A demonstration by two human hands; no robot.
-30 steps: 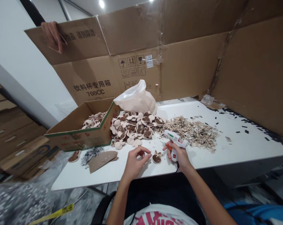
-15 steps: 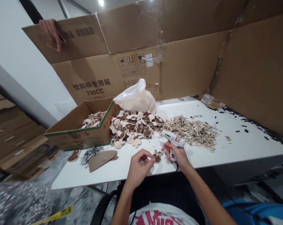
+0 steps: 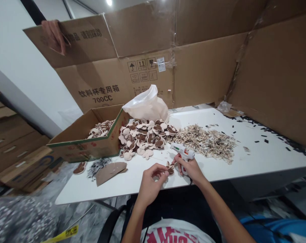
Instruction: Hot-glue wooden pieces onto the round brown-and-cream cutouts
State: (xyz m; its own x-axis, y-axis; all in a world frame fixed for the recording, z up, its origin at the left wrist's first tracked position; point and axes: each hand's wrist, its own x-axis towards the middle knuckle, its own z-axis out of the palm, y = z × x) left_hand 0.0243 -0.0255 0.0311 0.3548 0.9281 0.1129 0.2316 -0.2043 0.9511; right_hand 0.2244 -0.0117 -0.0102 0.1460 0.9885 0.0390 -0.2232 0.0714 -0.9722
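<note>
My left hand (image 3: 150,182) pinches a small brown-and-cream mushroom-shaped piece (image 3: 170,168) just above the white table (image 3: 244,165) near its front edge. My right hand (image 3: 190,167) is wrapped round the handle of a white hot glue gun (image 3: 182,152), whose nozzle points left, close to the piece. Behind my hands lies a heap of similar brown-and-cream pieces (image 3: 145,136), and to its right a pile of thin pale sticks (image 3: 205,141).
An open cardboard box (image 3: 87,141) with more pieces stands at the left. A white plastic bag (image 3: 147,106) sits behind the heap. Tall cardboard sheets (image 3: 205,67) wall off the back and right. A cardboard scrap (image 3: 109,172) and black bits lie on the table.
My left hand has taken up the small piece and lifted it a little. The glue gun in my right hand has moved left, closer to the piece.
</note>
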